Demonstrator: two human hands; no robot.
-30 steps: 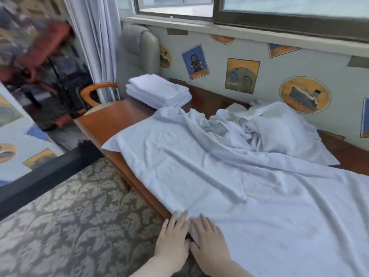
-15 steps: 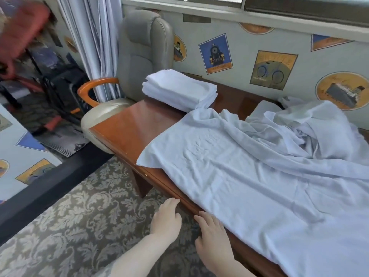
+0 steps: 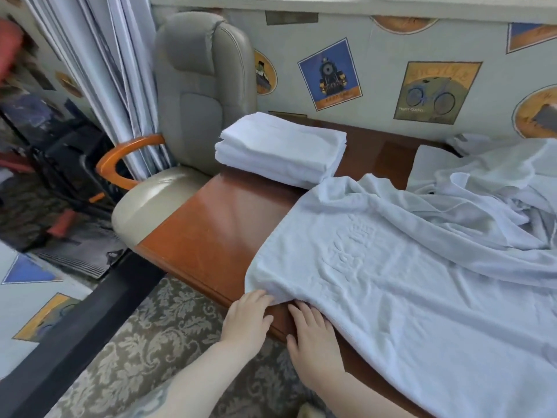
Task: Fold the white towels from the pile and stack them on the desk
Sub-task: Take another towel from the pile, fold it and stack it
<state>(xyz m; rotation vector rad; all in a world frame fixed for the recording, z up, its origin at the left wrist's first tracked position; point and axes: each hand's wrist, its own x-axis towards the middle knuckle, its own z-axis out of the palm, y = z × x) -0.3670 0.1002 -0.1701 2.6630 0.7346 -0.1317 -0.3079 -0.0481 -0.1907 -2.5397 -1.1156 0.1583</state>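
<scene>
One wooden desk [image 3: 211, 230] beside a grey chair [image 3: 196, 95] bears white towels [image 3: 407, 282].

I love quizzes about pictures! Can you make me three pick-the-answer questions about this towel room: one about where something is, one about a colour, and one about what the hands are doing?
1. Where is the stack of folded towels?
A. on the carpet
B. on the desk's far corner, by the chair
C. on the chair seat

2. What colour is the desk?
A. reddish brown
B. green
C. black

3. What are the left hand and right hand doing?
A. holding a cup
B. pointing at the window
C. lying flat at the spread towel's near corner

Answers: 1 B, the stack sits beside the grey chair. 2 A, bare wood shows it. 3 C, fingers straight at the towel's edge.
</scene>
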